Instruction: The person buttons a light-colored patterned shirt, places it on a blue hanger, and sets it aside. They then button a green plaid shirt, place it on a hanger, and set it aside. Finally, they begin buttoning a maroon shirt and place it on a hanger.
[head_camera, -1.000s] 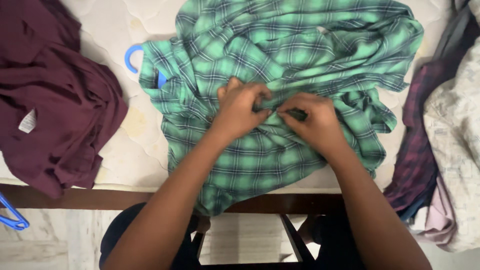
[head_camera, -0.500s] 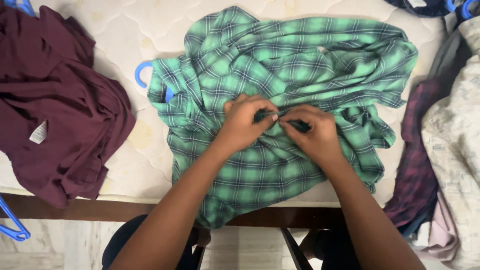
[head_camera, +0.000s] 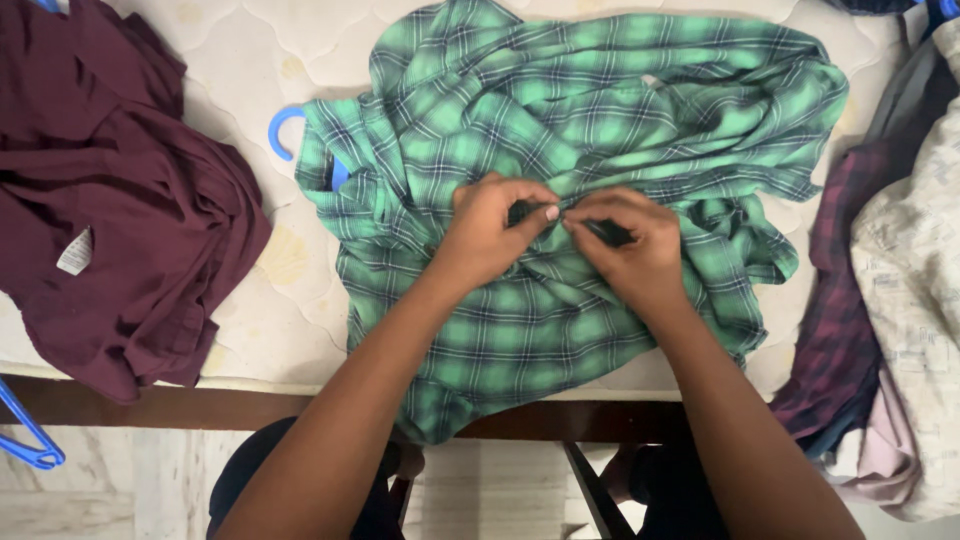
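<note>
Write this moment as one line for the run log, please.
left hand: pinching green plaid shirt front | right hand: pinching same spot | blue hanger under shirt | maroon garment left

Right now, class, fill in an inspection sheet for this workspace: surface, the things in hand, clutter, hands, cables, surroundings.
Surface: quilted cream mattress with faint yellowish stains, on a dark wooden frame.
Things in hand: green plaid shirt, crumpled, lying over a blue hanger whose hook shows at its left edge.
Clutter: maroon garment with a white tag on the left; a heap of purple plaid and pale printed clothes on the right.
Hands: left hand and right hand meet at the shirt's middle, fingers pinching the fabric.
Cables: nothing seen.
Surroundings: pale marble floor; a second blue hanger at the lower left.
</note>
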